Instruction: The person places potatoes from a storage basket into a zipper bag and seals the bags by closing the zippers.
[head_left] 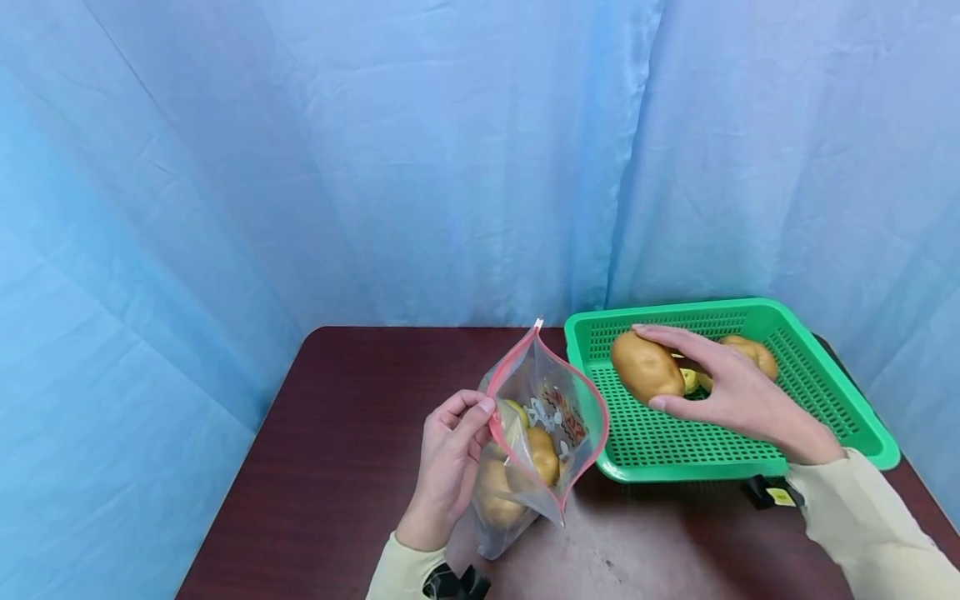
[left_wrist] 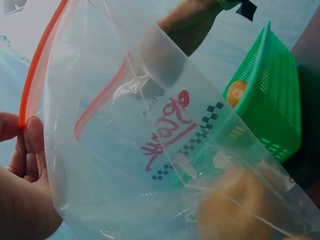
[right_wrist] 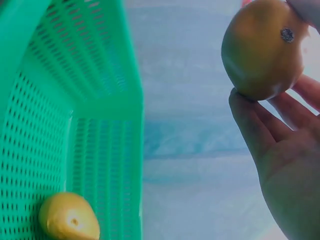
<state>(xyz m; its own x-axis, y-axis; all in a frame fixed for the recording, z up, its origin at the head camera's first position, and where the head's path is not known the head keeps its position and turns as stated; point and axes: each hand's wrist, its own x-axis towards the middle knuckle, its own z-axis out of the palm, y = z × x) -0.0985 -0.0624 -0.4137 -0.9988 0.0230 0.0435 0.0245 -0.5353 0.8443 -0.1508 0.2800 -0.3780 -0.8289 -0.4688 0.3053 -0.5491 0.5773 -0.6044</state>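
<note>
My right hand point(head_left: 731, 387) grips a smooth, yellow-brown oval fruit point(head_left: 647, 367) between thumb and fingers, above the left part of a green basket point(head_left: 731, 475). A dark round stem scar point(right_wrist: 287, 35) shows on it in the right wrist view. On the left, my left hand point(head_left: 450, 458) pinches the red-edged rim of a clear zip bag point(head_left: 573, 475) between thumb and fingers. The bag's mouth gapes. Inside it lie similar fruits point(head_left: 542, 456) and something yellow point(head_left: 517, 412); the bag's red printed lettering point(left_wrist: 175, 125) appears in the left wrist view.
In the basket remain another yellow-brown fruit point(head_left: 752, 353) and a small yellow piece point(head_left: 689, 382), partly behind my right hand. Both bag and basket are on a dark red-brown table point(head_left: 352, 442). Blue curtains point(head_left: 450, 167) hang behind the table.
</note>
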